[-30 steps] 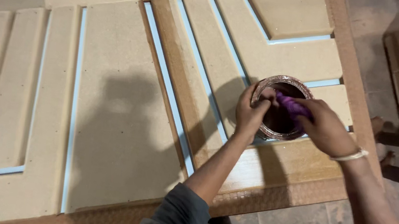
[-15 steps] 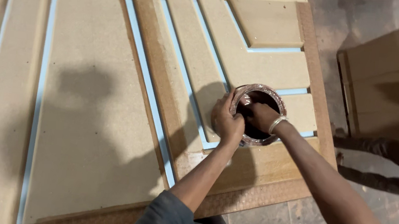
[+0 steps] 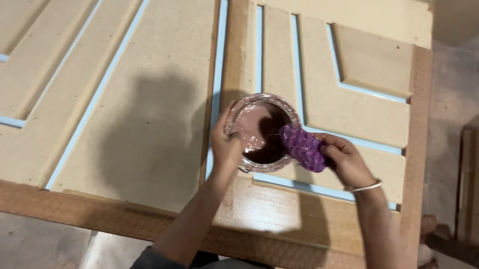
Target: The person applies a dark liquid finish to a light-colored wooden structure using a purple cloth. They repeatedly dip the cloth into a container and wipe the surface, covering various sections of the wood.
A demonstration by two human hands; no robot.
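Purple rag (image 3: 303,148) pinched in right hand (image 3: 343,161) at frame centre; round tin (image 3: 261,132) gripped by left hand (image 3: 227,148) on panelled door (image 3: 152,119).

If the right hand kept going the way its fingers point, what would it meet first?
The right hand points leftward, pinching a purple wad of cloth. Straight on lies the round bowl of dark liquid, probably its rim first; height above is unclear.

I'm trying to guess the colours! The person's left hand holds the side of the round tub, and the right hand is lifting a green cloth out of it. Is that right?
Not quite: the cloth is purple, not green, as the head view shows. The rest fits: the left hand holds the side of the round tub, and the right hand holds the cloth at its rim.
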